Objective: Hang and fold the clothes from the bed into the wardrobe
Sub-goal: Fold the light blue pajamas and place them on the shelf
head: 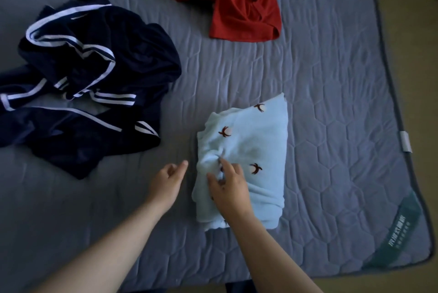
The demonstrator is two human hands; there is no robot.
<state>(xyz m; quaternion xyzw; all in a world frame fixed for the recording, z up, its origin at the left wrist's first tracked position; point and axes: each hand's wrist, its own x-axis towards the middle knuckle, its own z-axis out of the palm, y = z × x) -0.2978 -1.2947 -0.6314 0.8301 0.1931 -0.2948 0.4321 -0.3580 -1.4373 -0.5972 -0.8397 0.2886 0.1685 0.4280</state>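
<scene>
Evidently the right hand is pinching the folded pale-blue garment on the bed, likely to tighten its fold (left hand is hovering beside, fingers loosely apart).

A pale blue top with small dark-red bird-like motifs lies folded into a thick, rough rectangle near the front edge of the bed. Its fabric is bunched on the left side. A crumpled navy heap with white stripes sprawls well apart to the left. A red garment lies rumpled and unfolded farther back.
</scene>
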